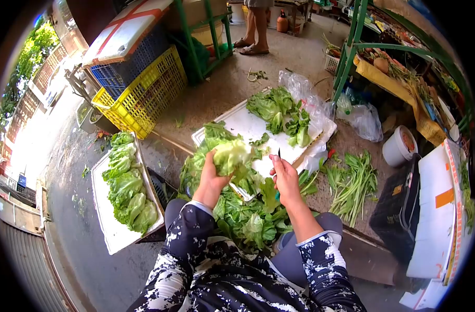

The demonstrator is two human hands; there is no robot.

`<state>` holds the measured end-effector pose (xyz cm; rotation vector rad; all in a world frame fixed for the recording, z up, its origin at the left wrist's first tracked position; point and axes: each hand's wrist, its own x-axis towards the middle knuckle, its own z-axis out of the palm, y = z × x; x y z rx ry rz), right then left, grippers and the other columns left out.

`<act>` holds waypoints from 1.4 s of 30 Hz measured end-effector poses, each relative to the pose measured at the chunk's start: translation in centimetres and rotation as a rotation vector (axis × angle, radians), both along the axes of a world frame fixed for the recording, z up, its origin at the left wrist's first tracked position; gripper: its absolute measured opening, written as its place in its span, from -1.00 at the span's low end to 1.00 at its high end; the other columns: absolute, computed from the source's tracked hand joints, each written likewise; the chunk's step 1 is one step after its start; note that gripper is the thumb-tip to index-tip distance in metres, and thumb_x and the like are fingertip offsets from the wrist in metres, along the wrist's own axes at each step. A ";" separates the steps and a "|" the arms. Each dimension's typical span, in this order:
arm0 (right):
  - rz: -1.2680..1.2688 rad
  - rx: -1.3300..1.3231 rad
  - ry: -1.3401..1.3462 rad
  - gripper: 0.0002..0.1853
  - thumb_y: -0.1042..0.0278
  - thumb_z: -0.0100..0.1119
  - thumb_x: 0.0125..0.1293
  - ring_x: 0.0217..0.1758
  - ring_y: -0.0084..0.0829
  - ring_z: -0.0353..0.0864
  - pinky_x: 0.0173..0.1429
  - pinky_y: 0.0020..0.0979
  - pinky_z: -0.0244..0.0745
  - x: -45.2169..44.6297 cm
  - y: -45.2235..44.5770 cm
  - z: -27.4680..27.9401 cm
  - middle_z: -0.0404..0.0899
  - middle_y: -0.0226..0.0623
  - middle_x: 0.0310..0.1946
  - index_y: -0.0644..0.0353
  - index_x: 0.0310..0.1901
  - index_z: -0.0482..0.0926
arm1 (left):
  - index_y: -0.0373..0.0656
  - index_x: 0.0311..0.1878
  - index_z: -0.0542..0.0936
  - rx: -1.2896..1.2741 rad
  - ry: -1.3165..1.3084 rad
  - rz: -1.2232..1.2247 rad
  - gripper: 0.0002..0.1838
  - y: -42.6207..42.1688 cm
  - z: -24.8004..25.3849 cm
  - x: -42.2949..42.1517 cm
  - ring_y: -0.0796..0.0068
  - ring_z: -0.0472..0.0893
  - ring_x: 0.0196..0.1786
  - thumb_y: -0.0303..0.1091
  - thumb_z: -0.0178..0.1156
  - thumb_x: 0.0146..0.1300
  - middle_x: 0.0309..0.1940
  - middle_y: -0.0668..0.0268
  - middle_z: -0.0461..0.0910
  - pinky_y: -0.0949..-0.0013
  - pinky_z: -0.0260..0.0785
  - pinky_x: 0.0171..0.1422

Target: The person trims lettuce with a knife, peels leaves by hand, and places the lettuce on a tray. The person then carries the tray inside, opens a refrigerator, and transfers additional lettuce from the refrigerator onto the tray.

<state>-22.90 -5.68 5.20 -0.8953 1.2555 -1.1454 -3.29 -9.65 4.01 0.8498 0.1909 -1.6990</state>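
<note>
My left hand (211,182) is closed around a head of lettuce (231,156), its pale side turned to the right. In my right hand (285,179) is a small knife (279,153), with only its dark tip showing above the fingers; the blade stands apart from the lettuce. Beyond both hands lies a white foam board (237,118) carrying more lettuce (273,106) and loose leaf scraps. Below my hands, a heap of loose leaves (248,216) lies between my knees.
At left, a white foam tray (106,229) holds a row of lettuce heads (128,182). Long-stemmed greens (354,182) lie on the ground at right, near a white bucket (400,145) and a black crate (398,208). Yellow crates (144,99) stand at back left. A person's legs (255,28) are farther back.
</note>
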 end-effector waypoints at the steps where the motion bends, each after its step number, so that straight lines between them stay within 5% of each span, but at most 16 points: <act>1: -0.001 0.008 -0.003 -0.57 -0.01 -0.04 0.28 -0.60 -0.77 0.19 -0.62 -0.73 0.07 0.1 0.0 -0.3 0.33 -0.54 -0.53 0.16 -0.01 0.48 | 0.00 -0.01 0.44 0.001 0.004 0.013 -0.62 -0.2 0.2 -0.3 0.25 0.45 0.03 -0.05 0.06 0.16 -0.02 0.29 0.45 0.11 0.35 0.11; 4: -0.013 -0.064 -0.089 -0.56 0.03 -0.03 0.29 -0.60 -0.79 0.16 -0.62 -0.73 0.06 1.1 0.1 -0.5 0.30 -0.55 -0.55 0.18 0.05 0.43 | 0.01 -0.03 0.46 0.004 0.034 0.000 -0.64 -0.3 0.7 -1.2 0.26 0.46 0.02 -0.06 0.06 0.16 -0.04 0.31 0.47 0.10 0.35 0.09; 6: 0.000 -0.175 -0.234 -0.52 0.14 0.00 0.29 -0.44 -0.72 0.22 -0.39 -0.70 0.13 1.3 0.3 0.3 0.33 -0.52 -0.50 0.32 0.12 0.32 | 0.00 -0.04 0.46 -0.011 -0.019 -0.017 -0.66 0.0 1.3 -2.0 0.28 0.46 0.01 -0.07 0.03 0.18 -0.08 0.31 0.50 0.12 0.34 0.10; 7: 0.047 -0.160 -0.232 -0.42 0.16 0.00 0.29 -0.44 -0.71 0.23 -0.39 -0.69 0.14 1.3 0.5 1.0 0.33 -0.52 -0.51 0.35 0.22 0.15 | 0.00 -0.04 0.46 -0.016 0.002 -0.034 -0.66 0.0 1.1 -2.1 0.29 0.47 0.01 -0.07 0.03 0.18 -0.07 0.31 0.50 0.13 0.34 0.11; 10: 0.090 -0.290 -0.172 -0.40 0.21 0.00 0.29 -0.57 -0.75 0.17 -0.56 -0.73 0.06 2.0 0.3 0.3 0.30 -0.53 -0.54 0.25 0.28 0.07 | -0.01 -0.04 0.46 -0.027 0.020 -0.056 -0.66 0.2 1.1 -2.5 0.29 0.47 0.00 -0.06 0.01 0.19 -0.07 0.32 0.49 0.14 0.33 0.12; 14: 0.117 -0.382 -0.131 -0.34 0.29 0.00 0.28 -0.50 -0.71 0.19 -0.40 -0.69 0.12 2.7 0.0 0.0 0.27 -0.51 -0.56 0.37 0.29 -0.06 | -0.02 -0.03 0.46 -0.010 0.030 -0.032 -0.65 0.9 2.0 -3.0 0.30 0.47 0.00 -0.05 0.00 0.19 -0.06 0.32 0.49 0.16 0.32 0.14; 20: 0.060 -0.420 0.026 -0.42 0.31 0.03 0.26 -0.45 -0.68 0.35 -0.35 -0.67 0.27 3.0 0.0 0.3 0.44 -0.46 -0.50 0.36 0.25 0.11 | 0.00 -0.01 0.46 -0.031 0.022 -0.069 -0.63 1.6 1.8 -3.0 0.32 0.47 0.01 -0.03 -0.12 0.25 -0.05 0.34 0.49 0.18 0.31 0.11; 22: 0.039 -0.492 0.161 -0.46 0.26 0.03 0.26 -0.25 -0.55 0.53 -0.18 -0.54 0.40 3.2 0.2 0.6 0.59 -0.21 -0.28 0.37 0.20 0.20 | 0.03 -0.01 0.46 -0.018 -0.016 -0.098 -0.62 1.7 1.5 -2.5 0.34 0.47 0.02 0.00 -0.15 0.26 -0.05 0.36 0.50 0.18 0.30 0.11; 24: -0.036 -0.620 0.381 -0.49 0.21 0.02 0.26 -0.27 -0.49 0.59 -0.23 -0.51 0.42 3.3 0.3 0.2 0.60 -0.12 -0.33 0.32 0.17 0.27 | 0.08 0.00 0.47 -0.017 -0.022 -0.136 -0.58 1.8 1.2 -2.1 0.35 0.46 0.03 0.08 -0.19 0.26 -0.05 0.39 0.51 0.17 0.29 0.12; 26: -0.048 -0.641 0.436 -0.51 0.18 0.03 0.25 -0.32 -0.41 0.62 -0.26 -0.49 0.44 3.2 0.4 0.2 0.60 -0.12 -0.42 0.27 0.14 0.32 | 0.06 -0.01 0.45 -0.011 -0.018 -0.122 -0.64 2.3 1.5 -2.0 0.33 0.43 0.05 -0.02 -0.12 0.24 -0.04 0.39 0.49 0.14 0.27 0.11; 28: -0.026 -0.635 0.412 -0.57 0.21 0.05 0.23 -0.47 -0.33 0.56 -0.36 -0.44 0.41 3.2 0.2 -0.2 0.56 -0.15 -0.49 0.18 0.11 0.38 | 0.11 0.00 0.47 0.048 0.022 -0.127 -0.58 2.2 1.3 -1.7 0.35 0.45 0.04 0.11 -0.19 0.26 -0.05 0.41 0.51 0.14 0.32 0.07; 34: 0.017 -0.696 0.582 -0.65 0.30 0.07 0.21 -0.57 -0.39 0.46 -0.44 -0.45 0.35 2.5 0.9 1.0 0.48 -0.25 -0.57 0.04 0.06 0.46 | 0.10 -0.03 0.49 0.028 0.065 -0.151 -0.59 2.9 1.3 -0.7 0.35 0.47 0.03 0.10 -0.12 0.23 -0.05 0.40 0.51 0.15 0.36 0.05; 42: -0.090 -0.730 0.264 -0.60 0.17 0.07 0.24 -0.44 -0.41 0.53 -0.30 -0.49 0.45 2.9 0.7 0.7 0.52 -0.30 -0.46 0.14 0.08 0.43 | -0.05 0.03 0.42 -0.106 -0.019 -0.041 -0.60 4.2 2.1 0.5 0.23 0.46 0.02 -0.09 0.07 0.16 -0.02 0.29 0.48 0.18 0.32 0.12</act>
